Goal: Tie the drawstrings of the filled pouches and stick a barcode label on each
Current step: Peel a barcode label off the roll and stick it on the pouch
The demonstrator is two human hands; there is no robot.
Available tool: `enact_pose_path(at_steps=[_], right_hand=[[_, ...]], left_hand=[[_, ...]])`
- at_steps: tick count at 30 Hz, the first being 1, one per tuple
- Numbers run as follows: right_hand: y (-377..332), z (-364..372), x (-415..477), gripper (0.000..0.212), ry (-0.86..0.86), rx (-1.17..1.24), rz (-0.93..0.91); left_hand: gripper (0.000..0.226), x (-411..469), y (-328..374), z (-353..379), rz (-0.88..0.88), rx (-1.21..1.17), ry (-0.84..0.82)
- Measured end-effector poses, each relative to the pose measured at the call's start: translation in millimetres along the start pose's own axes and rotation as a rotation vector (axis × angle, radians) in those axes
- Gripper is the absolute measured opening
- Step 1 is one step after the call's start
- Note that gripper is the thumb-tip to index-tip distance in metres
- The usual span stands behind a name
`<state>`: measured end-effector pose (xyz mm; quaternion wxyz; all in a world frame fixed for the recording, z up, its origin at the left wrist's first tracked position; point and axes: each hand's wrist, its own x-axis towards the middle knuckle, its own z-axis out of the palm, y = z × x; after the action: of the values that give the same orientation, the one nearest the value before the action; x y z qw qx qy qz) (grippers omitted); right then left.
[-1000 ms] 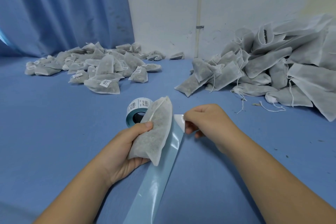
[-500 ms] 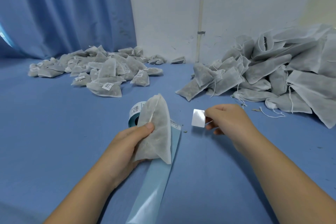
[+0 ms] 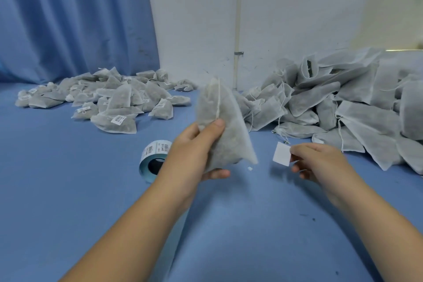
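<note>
Pouch [image 3: 229,126], filled with greyish loose matter and closed at its top, is gripped in the left hand [image 3: 194,151] above the table [image 3: 68,178]; the right hand [image 3: 320,162] pinches 1 label [image 3: 282,154] by its edge, just beside it, not touching. Label should land flat on the broad face, pressed from 1 edge outward.

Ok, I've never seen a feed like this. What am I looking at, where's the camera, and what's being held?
No machine: these are a person's bare hands, filmed by one wide-angle camera on their head, looking forward and down. The left hand grips a filled pouch, lifted off the blue surface. The right hand pinches a loose label, blank side toward us, not yet on the pouch. A label roll stands on the surface. Far left lies a pile of labelled pouches; right, a pile without visible labels.
</note>
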<state>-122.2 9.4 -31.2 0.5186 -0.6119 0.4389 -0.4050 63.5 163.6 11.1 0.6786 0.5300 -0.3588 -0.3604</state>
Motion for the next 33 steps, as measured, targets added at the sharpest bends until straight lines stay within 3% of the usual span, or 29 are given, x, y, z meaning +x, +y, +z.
enact_pose_path(at_steps=[6, 11, 15, 23, 29, 33], right_hand=[[3, -46, 11, 0.01, 0.228, 0.167, 0.036], [3, -63, 11, 0.013, 0.374, 0.213, -0.022], [0, -58, 8, 0.02, 0.37, -0.004, -0.147], [-2, -35, -6, 0.023, 0.341, -0.33, -0.393], [2, -20, -10, 0.017, 0.457, -0.579, -0.587], [4, -15, -11, 0.016, 0.407, -0.656, -0.646]], left_hand=[[0.028, 28, -26, 82, -0.225, -0.002, -0.19], [0.02, 38, -60, 109, -0.329, 0.031, -0.156], [0.012, 41, -73, 111, -0.367, -0.009, -0.156], [0.025, 45, -80, 111, -0.325, 0.103, -0.156], [0.029, 41, -81, 115, -0.322, 0.077, -0.211], [0.038, 39, -80, 115, -0.319, 0.051, -0.248]])
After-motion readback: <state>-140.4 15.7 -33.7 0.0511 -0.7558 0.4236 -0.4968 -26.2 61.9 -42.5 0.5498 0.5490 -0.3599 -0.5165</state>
